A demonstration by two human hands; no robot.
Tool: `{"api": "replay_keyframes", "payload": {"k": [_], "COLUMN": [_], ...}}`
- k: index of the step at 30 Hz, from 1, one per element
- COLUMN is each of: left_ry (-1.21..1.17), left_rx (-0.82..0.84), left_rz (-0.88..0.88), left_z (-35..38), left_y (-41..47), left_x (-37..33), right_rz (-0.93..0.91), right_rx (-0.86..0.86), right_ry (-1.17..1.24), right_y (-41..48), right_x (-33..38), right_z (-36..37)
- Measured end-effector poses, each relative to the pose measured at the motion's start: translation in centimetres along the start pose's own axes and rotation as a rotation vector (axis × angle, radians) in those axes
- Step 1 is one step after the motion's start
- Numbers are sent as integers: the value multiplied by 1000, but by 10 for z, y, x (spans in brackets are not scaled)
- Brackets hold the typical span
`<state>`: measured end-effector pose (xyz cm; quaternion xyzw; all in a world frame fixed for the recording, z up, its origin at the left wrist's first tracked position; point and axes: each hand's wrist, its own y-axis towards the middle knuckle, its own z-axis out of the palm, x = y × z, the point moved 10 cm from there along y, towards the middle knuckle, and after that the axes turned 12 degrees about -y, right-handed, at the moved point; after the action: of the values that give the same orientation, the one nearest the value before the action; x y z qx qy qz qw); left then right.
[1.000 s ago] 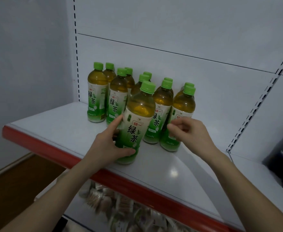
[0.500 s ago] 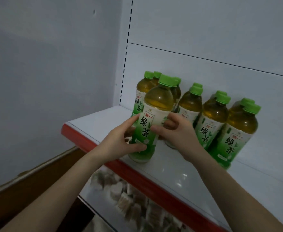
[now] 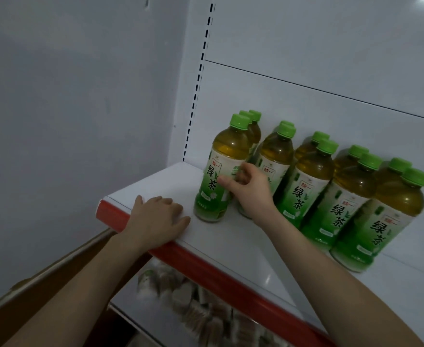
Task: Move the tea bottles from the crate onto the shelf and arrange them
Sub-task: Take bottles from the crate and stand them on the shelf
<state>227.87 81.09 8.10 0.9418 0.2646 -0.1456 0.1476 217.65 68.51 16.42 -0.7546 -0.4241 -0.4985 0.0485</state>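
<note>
Several green tea bottles with green caps stand in rows at the back of the white shelf (image 3: 243, 249). The front-left tea bottle (image 3: 222, 156) stands upright on the shelf, a little apart from the row (image 3: 313, 181) to its right. My right hand (image 3: 252, 190) grips this bottle at its label, thumb across the front and fingers curled round its right side. My left hand (image 3: 155, 219) lies flat on the shelf's front left corner, just left of the bottle, holding nothing. No crate is in view.
The shelf has a red front strip (image 3: 221, 270), and its left end is bare up to the grey wall (image 3: 68, 121). A lower shelf holds several small wrapped packets (image 3: 193, 306). A brown board edge (image 3: 55, 267) runs below my left arm.
My left hand has let go of the front bottle and dropped flat onto the shelf edge. The bottle now stands further left and back, with only my right hand on it. My view has shifted left.
</note>
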Motion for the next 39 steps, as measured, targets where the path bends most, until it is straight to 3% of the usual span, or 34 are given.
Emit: {"api": "replay_keyframes", "payload": {"k": [14,20,23,29,33,39], "left_ry": [12,-31,4,-47,-1,19], "left_rx": [-36,-48,-125,-288,-287,-349], "left_rz": [50,46,67,85,-48,-413], "left_z": [4,-3,-18,-37,-33,-29], "left_y": [4,2,-12,-80,-141,-264], "left_x": [3,0,-10,-31,-28,19], "right_rz": [7,52,-14,-295,-443,-600], "right_rx": [-27,116,175,208,309,580], "right_ry": [-217,-455,-666,-738,-595,-410], "right_y": [11,0,-14,-50,-84,-158], "right_x": [-7,-14,-9,39,65,97], "right_z": [4,9,0,4,38,128]}}
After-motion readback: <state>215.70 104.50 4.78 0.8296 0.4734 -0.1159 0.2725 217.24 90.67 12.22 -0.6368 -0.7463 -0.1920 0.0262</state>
